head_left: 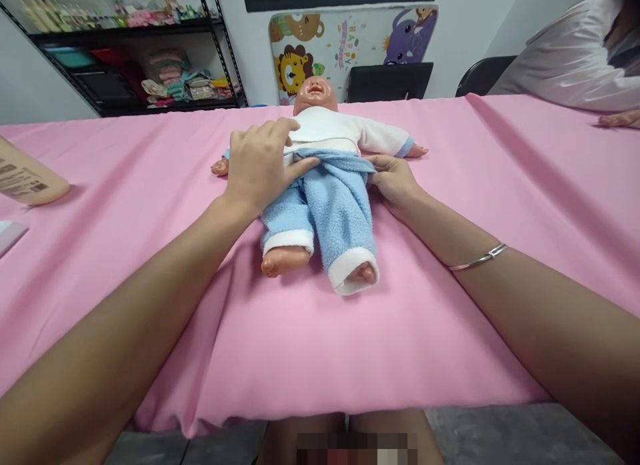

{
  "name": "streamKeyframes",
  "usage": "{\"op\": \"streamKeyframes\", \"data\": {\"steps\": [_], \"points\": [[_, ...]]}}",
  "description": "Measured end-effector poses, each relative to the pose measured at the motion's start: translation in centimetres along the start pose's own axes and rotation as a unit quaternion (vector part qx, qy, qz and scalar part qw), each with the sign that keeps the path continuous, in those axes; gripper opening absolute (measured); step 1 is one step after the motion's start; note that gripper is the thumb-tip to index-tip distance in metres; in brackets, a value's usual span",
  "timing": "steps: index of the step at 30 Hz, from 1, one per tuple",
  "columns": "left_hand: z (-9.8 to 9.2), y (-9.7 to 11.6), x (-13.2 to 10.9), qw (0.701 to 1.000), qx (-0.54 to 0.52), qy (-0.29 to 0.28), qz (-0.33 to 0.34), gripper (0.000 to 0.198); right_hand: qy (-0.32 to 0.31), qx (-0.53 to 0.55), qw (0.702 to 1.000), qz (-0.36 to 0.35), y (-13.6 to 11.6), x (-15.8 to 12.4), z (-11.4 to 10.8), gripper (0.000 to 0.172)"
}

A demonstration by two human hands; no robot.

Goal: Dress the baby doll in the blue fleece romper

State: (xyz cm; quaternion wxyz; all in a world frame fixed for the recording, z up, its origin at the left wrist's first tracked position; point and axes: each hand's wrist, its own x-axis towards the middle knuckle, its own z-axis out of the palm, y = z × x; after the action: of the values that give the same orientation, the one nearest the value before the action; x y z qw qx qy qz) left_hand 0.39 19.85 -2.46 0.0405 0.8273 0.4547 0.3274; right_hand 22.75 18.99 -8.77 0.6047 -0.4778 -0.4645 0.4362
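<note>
A baby doll [316,99] lies on its back with its head away from me, in a white top [325,126] with blue cuffs and fleecy blue trousers [343,205] with white cuffs. My left hand [260,159] rests over the doll's side at the waist, thumb spread apart from the fingers and lying along the waistband. At the opposite hip, my right hand [395,178] pinches the edge of the trousers between thumb and fingers. One doll foot [286,260] sticks out of its cuff; the other sits mostly inside.
Pink cloth [400,338] covers the table. At the left are a beige bottle [30,175] and part of a pale flat item [11,237]. A dark monitor-like panel [390,83] and a shelf rack [130,26] stand behind. A person's sleeve [560,58] shows at the right.
</note>
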Motion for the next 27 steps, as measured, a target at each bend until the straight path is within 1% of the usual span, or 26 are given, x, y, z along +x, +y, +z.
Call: {"op": "streamKeyframes", "data": {"steps": [2, 6, 9, 11, 13, 14, 15, 17, 19, 20, 22, 23, 24, 25, 27], "points": [[0.2, -1.1, -0.4, 1.000, -0.023, -0.011, 0.003, 0.050, -0.001, -0.003, 1.000, 0.009, 0.1, 0.1, 0.0, 0.018], [0.7, -3.4, -1.9, 0.995, -0.068, -0.051, 0.045, 0.062, 0.004, 0.004, 1.000, 0.020, 0.3, 0.2, -0.3, 0.021], [0.6, -4.7, -2.7, 0.989, -0.127, -0.076, 0.015, 0.069, 0.008, 0.015, 1.000, 0.023, 0.1, 0.2, -0.4, 0.031], [0.6, -5.1, -2.8, 0.984, -0.162, -0.069, -0.008, 0.066, 0.025, 0.017, 1.000, 0.008, -0.3, 0.0, -0.2, 0.038], [0.7, -5.2, -2.8, 0.982, -0.179, -0.054, -0.014, 0.060, 0.019, 0.015, 0.999, -0.023, -0.9, -0.5, 0.4, 0.038], [0.9, -5.1, -2.8, 0.982, -0.182, -0.045, -0.012, 0.057, -0.005, 0.009, 0.999, -0.043, -1.2, -0.9, 0.8, 0.035], [1.0, -4.9, -2.7, 0.982, -0.182, -0.038, -0.009, 0.055, -0.043, -0.004, 0.997, -0.065, -1.6, -1.3, 1.2, 0.034], [1.0, -4.5, -2.7, 0.983, -0.179, -0.028, -0.005, 0.053, -0.120, -0.044, 0.986, -0.108, -2.2, -2.2, 2.0, 0.036], [0.7, -4.1, -2.6, 0.983, -0.181, -0.042, -0.006, 0.058, -0.163, -0.087, 0.975, -0.125, -2.7, -2.9, 2.3, 0.042], [0.4, -4.0, -2.5, 0.981, -0.184, -0.066, -0.008, 0.064, -0.168, -0.107, 0.972, -0.125, -2.8, -3.1, 2.3, 0.044], [-0.4, -4.1, -2.4, 0.974, -0.187, -0.130, -0.015, 0.078, -0.158, -0.149, 0.968, -0.125, -2.9, -3.0, 2.1, 0.036], [-0.8, -4.3, -2.3, 0.970, -0.182, -0.157, -0.019, 0.084, -0.150, -0.176, 0.964, -0.131, -2.8, -2.9, 1.9, 0.028], [-1.2, -4.6, -2.2, 0.969, -0.178, -0.172, -0.024, 0.086, -0.139, -0.205, 0.958, -0.141, -2.7, -2.7, 1.7, 0.020], [-1.4, -5.0, -2.2, 0.968, -0.177, -0.176, -0.032, 0.083, -0.127, -0.234, 0.952, -0.153, -2.6, -2.4, 1.6, 0.014], [-1.3, -5.7, -2.3, 0.967, -0.188, -0.163, -0.057, 0.068, -0.107, -0.275, 0.940, -0.172, -2.5, -2.1, 1.6, 0.006]]}}
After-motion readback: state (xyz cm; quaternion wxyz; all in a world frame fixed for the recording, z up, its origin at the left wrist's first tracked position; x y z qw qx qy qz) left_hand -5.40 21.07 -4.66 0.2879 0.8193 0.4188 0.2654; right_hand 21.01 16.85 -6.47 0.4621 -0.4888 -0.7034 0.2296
